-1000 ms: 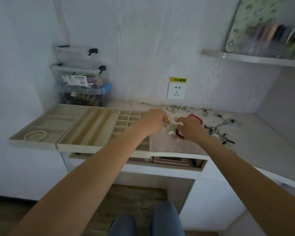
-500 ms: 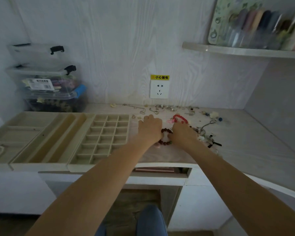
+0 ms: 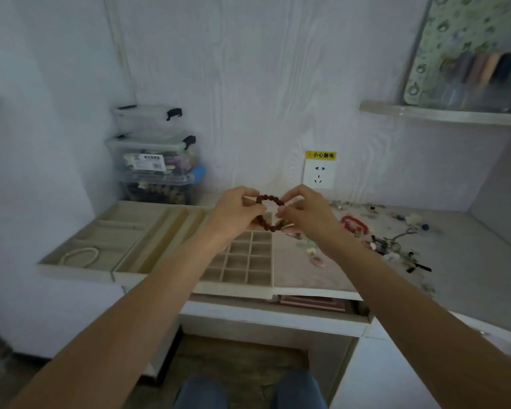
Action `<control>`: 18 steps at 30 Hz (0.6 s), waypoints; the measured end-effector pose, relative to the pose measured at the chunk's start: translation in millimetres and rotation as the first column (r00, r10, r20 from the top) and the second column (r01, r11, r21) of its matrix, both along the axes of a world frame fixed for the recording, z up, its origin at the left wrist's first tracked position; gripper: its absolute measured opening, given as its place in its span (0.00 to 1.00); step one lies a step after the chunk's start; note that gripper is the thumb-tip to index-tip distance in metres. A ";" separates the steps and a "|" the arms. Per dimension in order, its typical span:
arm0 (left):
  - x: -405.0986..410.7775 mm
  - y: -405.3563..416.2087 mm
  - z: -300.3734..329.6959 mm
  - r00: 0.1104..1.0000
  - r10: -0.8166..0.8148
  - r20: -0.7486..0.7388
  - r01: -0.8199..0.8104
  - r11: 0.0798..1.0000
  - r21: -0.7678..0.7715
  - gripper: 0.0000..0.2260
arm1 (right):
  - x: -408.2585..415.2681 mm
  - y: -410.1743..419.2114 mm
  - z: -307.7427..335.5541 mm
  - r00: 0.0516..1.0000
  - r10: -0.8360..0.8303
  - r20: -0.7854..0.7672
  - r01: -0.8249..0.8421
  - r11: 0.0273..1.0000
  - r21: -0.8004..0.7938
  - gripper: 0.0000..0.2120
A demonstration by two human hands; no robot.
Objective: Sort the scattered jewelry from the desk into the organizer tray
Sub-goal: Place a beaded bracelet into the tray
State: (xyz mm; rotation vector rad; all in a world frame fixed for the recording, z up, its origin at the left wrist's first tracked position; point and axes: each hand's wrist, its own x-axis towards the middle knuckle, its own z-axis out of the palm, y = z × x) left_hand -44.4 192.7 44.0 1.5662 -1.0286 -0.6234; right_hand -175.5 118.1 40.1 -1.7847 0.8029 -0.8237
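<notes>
A dark red beaded bracelet (image 3: pixel 269 199) hangs in the air between my hands, stretched into a ring above the desk. My left hand (image 3: pixel 237 208) pinches its left side and my right hand (image 3: pixel 305 208) pinches its right side. Below them lies the beige organizer tray (image 3: pixel 148 270), with a grid of small cells (image 3: pixel 248 261) at its right end. A white bead bracelet (image 3: pixel 80 256) lies in the tray's left section. Scattered jewelry (image 3: pixel 393 246) covers the desk to the right, with a red bracelet (image 3: pixel 355 224) among it.
Stacked clear storage boxes (image 3: pixel 157 160) stand at the back left against the wall. A wall socket (image 3: pixel 319 174) sits behind my hands. A shelf (image 3: pixel 443 113) with bottles hangs at the upper right. A pink ring-shaped piece (image 3: pixel 317 260) lies near the desk's front edge.
Both hands have lifted the dark red bracelet off the desk and now hold it up, spread between them. The view has swung back to the left.
</notes>
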 end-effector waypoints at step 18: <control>185.5 179.7 -20.3 0.932 0.349 0.100 -0.359 0.926 0.118 0.08 | 208.2 123.5 -8.6 0.911 0.244 -0.332 -0.364 0.855 -0.369 0.10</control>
